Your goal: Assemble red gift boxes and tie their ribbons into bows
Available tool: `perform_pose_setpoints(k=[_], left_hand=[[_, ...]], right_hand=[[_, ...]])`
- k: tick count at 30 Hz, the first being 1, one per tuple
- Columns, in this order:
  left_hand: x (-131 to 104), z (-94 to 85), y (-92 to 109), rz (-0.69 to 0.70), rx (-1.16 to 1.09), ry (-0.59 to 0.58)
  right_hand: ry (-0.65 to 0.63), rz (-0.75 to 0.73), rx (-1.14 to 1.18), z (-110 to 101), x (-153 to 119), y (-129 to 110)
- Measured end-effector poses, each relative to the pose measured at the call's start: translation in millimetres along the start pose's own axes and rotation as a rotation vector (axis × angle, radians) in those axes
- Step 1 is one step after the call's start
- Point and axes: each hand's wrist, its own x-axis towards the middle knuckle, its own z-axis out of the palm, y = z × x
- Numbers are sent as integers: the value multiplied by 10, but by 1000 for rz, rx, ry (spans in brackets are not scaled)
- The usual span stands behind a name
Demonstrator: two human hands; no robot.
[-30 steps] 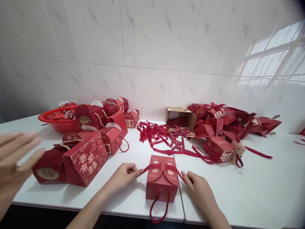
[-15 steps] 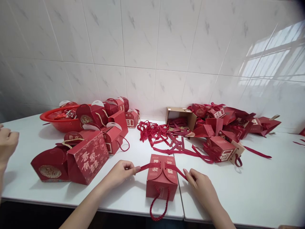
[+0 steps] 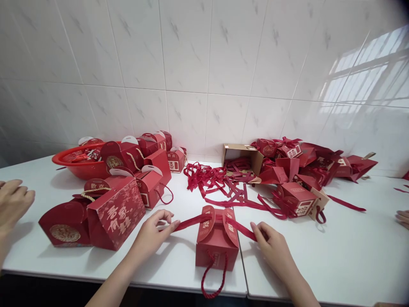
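A small red gift box stands near the front edge of the white table, its dark red rope handle hanging over the front. A red ribbon runs through slots in its two top flaps, which are raised with a gap between them. Left of the box, my left hand pinches one ribbon end. The other end is pinched by my right hand on the right side. Both ribbon ends are stretched outward, and neither hand touches the box.
Red boxes and a red basin stand at left. Loose ribbons lie behind, beside an open carton. More red boxes are piled at right. Another person's hand is at far left, and fingers show at the right edge.
My hands have moved slightly apart, the left one further left. The box's top flaps have risen and separated. The hand at far left has come further in, and fingers have appeared at the right edge.
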Motion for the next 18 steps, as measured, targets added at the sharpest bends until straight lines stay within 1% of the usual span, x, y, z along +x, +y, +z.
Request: perform_pose_setpoints(k=[1,2,3,4,5,7,8,9,10,11,13,15,18], left_hand=[[-42,-1,44,34,60,58],[-96,-1,99,59,120,84],[-158,0,161,68,168,65],[-225,5,228,62,198,-2],[-292,13,293,46,207,-105],[-406,44,398,22,177,-319],[-444,67,427,15,156,-380],[-467,94,437,1,140,-398],[-474,124,430,-25,129,-377],[-467,154,410,-66,110,-335],[-418,208,356,-170,-10,-240],[-346,238,324,-249,-287,-162],[-232,215,365,-318,-777,-48]], right_hand=[[81,-20,-4,-33,-13,0],[157,-31,-3,-72,-36,-9],[202,-29,11,-113,-71,-31],[201,-14,39,-151,-115,-69],[140,12,76,-181,-166,-122],[-85,54,159,-200,-274,-257],[-196,59,186,-186,-322,-329],[-280,60,205,-157,-362,-393],[-333,63,223,-117,-392,-443],[-348,73,252,-70,-412,-476],[-298,139,367,29,-423,-486],[-205,264,565,107,-403,-444],[-25,412,984,135,-320,-384]])
